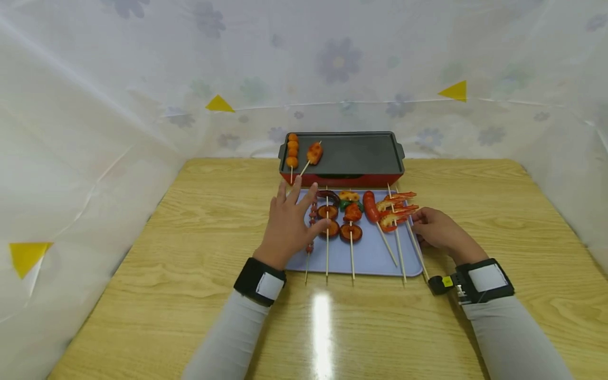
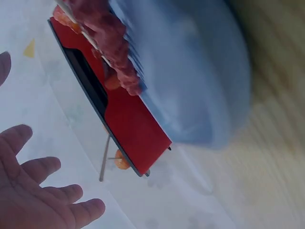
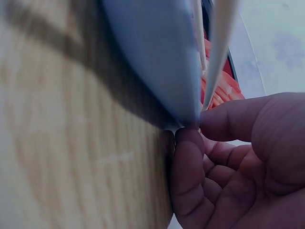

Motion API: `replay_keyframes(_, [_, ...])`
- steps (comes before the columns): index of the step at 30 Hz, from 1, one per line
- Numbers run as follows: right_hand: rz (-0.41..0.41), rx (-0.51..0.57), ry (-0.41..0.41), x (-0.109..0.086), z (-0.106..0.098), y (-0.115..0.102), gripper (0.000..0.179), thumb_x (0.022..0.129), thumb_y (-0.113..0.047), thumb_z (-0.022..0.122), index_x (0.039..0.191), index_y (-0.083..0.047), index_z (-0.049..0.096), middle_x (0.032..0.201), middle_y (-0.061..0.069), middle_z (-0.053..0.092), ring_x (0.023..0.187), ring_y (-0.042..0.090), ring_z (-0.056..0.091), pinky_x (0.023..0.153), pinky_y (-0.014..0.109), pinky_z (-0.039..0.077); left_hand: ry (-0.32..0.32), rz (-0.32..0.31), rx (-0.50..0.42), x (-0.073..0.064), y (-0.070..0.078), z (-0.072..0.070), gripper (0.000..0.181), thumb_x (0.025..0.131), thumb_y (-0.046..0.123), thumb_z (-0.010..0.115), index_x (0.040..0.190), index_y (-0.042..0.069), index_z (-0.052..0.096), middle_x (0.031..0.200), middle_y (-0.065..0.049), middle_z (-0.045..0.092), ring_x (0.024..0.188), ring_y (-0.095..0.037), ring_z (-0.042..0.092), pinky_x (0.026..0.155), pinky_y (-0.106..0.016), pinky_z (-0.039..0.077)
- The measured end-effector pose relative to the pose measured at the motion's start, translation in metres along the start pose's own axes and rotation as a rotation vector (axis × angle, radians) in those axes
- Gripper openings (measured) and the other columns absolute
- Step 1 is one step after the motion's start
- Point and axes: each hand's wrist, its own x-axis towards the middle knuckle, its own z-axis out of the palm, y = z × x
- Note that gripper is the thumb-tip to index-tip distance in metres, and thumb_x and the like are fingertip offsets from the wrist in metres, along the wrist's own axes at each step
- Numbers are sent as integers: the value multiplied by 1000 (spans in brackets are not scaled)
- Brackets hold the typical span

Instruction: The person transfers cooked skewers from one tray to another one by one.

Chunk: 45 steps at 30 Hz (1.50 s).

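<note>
A pale blue tray (image 1: 372, 258) holds several food skewers: a thin meat skewer (image 1: 310, 247), two skewers with round brown slices (image 1: 351, 233), a sausage (image 1: 371, 207) on a stick, and shrimp skewers (image 1: 392, 217) at the right. My right hand (image 1: 439, 232) pinches the tray's right edge; in the right wrist view, thumb (image 3: 228, 119) and curled index finger meet at the rim. My left hand (image 1: 290, 227) hovers over the tray's left side with fingers spread. Nothing lies in its palm (image 2: 28, 200) in the left wrist view.
Behind the tray stands a red tabletop grill (image 1: 342, 180) with a dark top. On its left part lie a skewer of orange balls (image 1: 292, 150) and a browned piece (image 1: 314, 153) on a stick. Floral sheeting (image 1: 337, 63) hangs behind the wooden table (image 1: 204, 221).
</note>
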Motion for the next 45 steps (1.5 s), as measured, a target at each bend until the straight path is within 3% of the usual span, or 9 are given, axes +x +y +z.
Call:
replay_keyframes(3, [-5,6,7,0,0,1,31,100,-8,47,123,12,43,98,18,53,78,21,58,65,34,53,48,-14,1,9,-9,0,76,92,52,64,153,14,38,157,-22,29,142,-50,23,109,-59,31])
replay_keyframes(6, [-22,11,6,0,0,1,31,101,-10,49,123,12,44,97,17,53,78,20,58,64,34,53,83,-77,-31,17,-17,0,71,94,39,67,152,9,39,152,-24,36,137,-47,34,106,-53,38])
replay_keyframes(12, [-25,5,10,-1,0,-1,31,100,-10,50,121,12,44,95,17,53,77,21,57,63,34,53,81,-226,-195,28,-29,2,64,95,21,65,150,1,38,137,-26,48,122,-43,48,98,-49,45])
replay_keyframes(18, [-6,4,15,0,0,3,30,100,-9,49,122,11,44,97,17,53,78,22,57,64,34,52,95,-240,-287,43,-38,1,60,94,15,65,146,-2,40,130,-27,50,111,-40,54,90,-49,46])
replay_keyframes(24, [-4,-2,19,0,1,2,30,100,-9,49,122,11,44,96,17,53,77,21,56,63,33,52,22,-300,-260,57,-40,-6,43,95,14,65,132,-3,54,113,-22,59,96,-33,58,78,-43,49])
replay_keyframes(31, [-10,10,15,0,1,2,30,100,-9,49,122,11,45,96,16,53,77,20,57,64,33,52,-71,-348,-230,67,-39,-14,12,85,0,64,97,-2,63,87,-14,62,79,-29,57,68,-37,46])
replay_keyframes(38, [-14,12,6,0,1,2,30,100,-9,47,122,11,44,97,16,53,78,21,57,65,34,53,-163,-400,-198,72,-36,-20,6,85,2,68,89,1,64,84,-11,61,78,-27,57,66,-34,45])
replay_keyframes(42, [-11,11,5,-1,0,1,30,100,-9,48,122,11,45,97,16,53,78,22,57,65,34,52,-218,-388,-164,76,-35,-22,3,85,3,68,84,2,66,80,-9,61,75,-24,57,62,-32,44])
replay_keyframes(45, [-7,10,7,0,1,2,29,100,-9,48,122,10,45,96,16,53,78,21,57,64,34,52,-265,-371,-139,77,-35,-22,15,85,3,66,71,5,63,67,-4,55,65,-21,53,57,-30,39])
